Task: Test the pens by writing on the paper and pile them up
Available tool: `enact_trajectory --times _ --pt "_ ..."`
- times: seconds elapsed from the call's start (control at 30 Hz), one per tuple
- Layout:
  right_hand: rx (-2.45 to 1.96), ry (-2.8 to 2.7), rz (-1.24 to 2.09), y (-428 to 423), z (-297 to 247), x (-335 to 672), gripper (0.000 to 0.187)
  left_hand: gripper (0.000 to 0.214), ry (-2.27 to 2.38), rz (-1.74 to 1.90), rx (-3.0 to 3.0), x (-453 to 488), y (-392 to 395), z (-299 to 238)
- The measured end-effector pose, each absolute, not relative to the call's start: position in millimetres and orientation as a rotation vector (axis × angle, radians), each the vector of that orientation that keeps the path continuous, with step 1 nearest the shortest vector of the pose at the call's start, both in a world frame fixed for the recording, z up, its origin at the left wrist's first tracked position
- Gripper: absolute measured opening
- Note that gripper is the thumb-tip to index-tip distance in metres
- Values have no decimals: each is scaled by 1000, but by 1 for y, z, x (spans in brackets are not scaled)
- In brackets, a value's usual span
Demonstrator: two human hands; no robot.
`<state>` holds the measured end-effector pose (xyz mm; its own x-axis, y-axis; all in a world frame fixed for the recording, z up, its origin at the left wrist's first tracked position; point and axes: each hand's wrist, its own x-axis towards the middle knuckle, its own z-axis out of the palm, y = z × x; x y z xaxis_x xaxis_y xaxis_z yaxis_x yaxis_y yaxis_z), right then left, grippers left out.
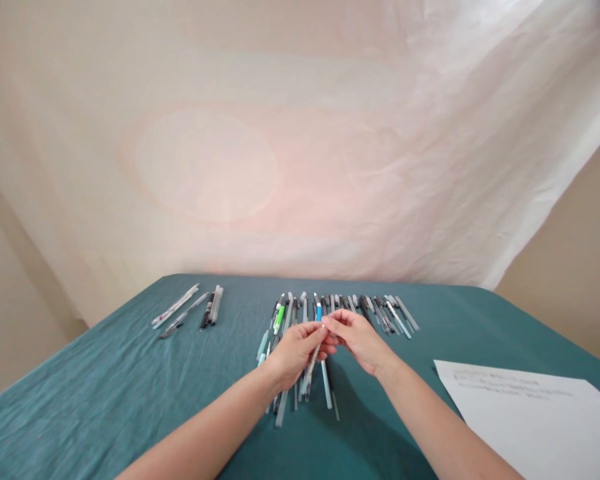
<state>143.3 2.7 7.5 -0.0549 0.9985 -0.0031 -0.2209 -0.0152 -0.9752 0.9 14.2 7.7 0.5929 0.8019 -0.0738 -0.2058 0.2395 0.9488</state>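
Over the middle of the tabletop (130, 393), my remote feed shows me the left hand (299, 348) grasping a slim pale pen (313, 361), while the right hand (358, 338) pinches near its upper end, hiding the tip. Loose pens (327, 385) lie beneath. I judge the step in hand as two-handed handling of that pen; the next move calls for a steady left grip

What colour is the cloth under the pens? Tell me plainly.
The cloth is dark teal green, as shown in the head view, the only one here.
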Motion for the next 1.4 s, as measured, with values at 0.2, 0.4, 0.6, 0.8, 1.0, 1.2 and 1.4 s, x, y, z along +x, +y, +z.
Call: enact_trajectory --times 0.2,0.4,0.6,0.8,1.0,1.2,1.4 --pt "-1057 -975 1347 4 6 140 27 29 686 743 1112 0 15 6" --pt "-981 -862 1397 9 4 146 24 30 807 794 1097 1 14 5" --pt "-939 -810 1452 12 -3 150 20 27 804 755 1103 1 13 8" --pt "-836 -894 1534 13 -4 154 19 25 709 695 1060 -1 13 8" --pt "-791 -883 1557 11 -2 151 27 26 689 710 1025 -1 13 9" --pt "-882 -917 1489 9 -3 147 26 25 692 712 1047 1 13 6" --pt "-864 -912 1510 9 0 151 26 24 707 694 1044 2 12 6"
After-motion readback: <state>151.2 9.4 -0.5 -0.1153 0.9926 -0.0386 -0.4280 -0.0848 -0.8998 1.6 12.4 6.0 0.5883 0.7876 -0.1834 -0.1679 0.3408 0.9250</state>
